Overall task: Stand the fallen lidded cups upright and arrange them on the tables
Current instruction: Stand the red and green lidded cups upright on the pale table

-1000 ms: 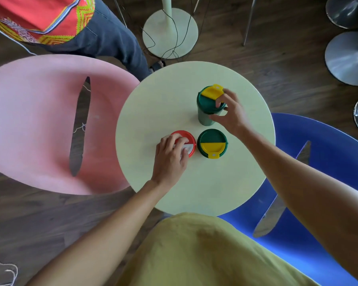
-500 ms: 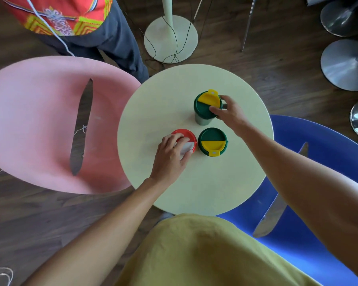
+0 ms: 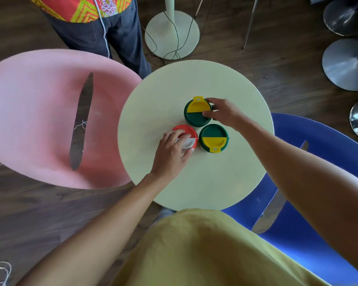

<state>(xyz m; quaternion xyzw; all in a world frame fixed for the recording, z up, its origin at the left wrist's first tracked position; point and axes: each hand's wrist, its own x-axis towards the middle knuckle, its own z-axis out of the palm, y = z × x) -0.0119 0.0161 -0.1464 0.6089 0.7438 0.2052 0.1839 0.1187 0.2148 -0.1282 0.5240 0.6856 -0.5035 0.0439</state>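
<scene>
Green-lidded cups stand clustered mid-surface (image 3: pixel 194 193): our right hand (image 3: pixel 223 114) pinches the far one (image 3: pixel 196 112) by its rim to steady it, our left hand (image 3: pixel 172 153) cups the red-lidded cup (image 3: pixel 185 131), nudging it beside the near green one (image 3: pixel 213 137).

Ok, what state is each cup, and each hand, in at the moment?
Far green cup with green-and-yellow lid: upright, lid on, right hand gripping.
Near green cup with green-and-yellow lid: upright, lid on, untouched.
Red-lidded cup: upright, lid on.
Left hand: on red-lidded cup.
Right hand: gripping far cup's rim.
</scene>
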